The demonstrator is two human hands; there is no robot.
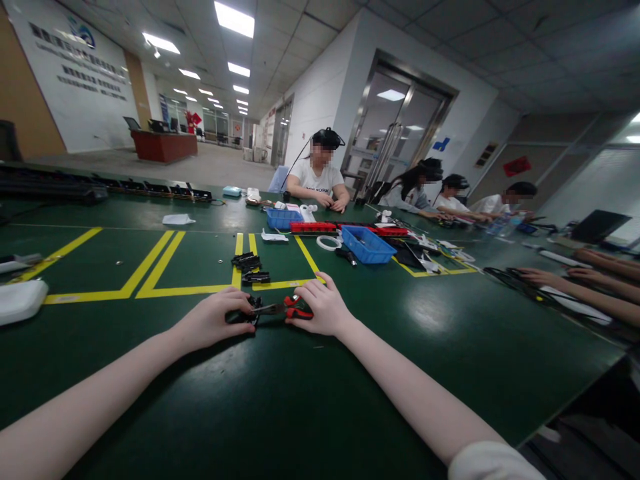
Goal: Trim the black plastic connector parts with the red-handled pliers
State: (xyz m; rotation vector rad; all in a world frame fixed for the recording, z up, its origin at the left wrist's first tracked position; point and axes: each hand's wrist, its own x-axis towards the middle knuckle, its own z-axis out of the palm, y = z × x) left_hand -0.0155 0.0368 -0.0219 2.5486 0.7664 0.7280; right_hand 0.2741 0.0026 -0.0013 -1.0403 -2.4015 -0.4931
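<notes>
A: Step in hand, by the look of it: cutting or trimming a small black part [243, 315] with red-handled pliers [287, 309]. Right hand [323, 308] closed round the red grips, left hand [213, 320] pinching the black part at the tool's nose

B: Where on the bench?

A: On the green table [280, 400], just below the yellow tape lines [165, 291], dead centre between both hands. More black pieces [250, 269] just beyond, across the tape

B: Blades shut or spread?

A: Cannot tell, tips hidden in the part and under the left fingers. Handles close together though

B: Next move?

A: Probably calls for a steady squeeze with the part held flat, fingertips kept off the cutting tip

B: Arm pose?

A: Both forearms stretched well forward, low over the table, converging on the tool. Wrists roughly level, palms down, right thumb along the near handle

B: Neighbours?

A: Blue bin [367, 244] further out, another person's hands [537, 275] at far right, well apart
</notes>
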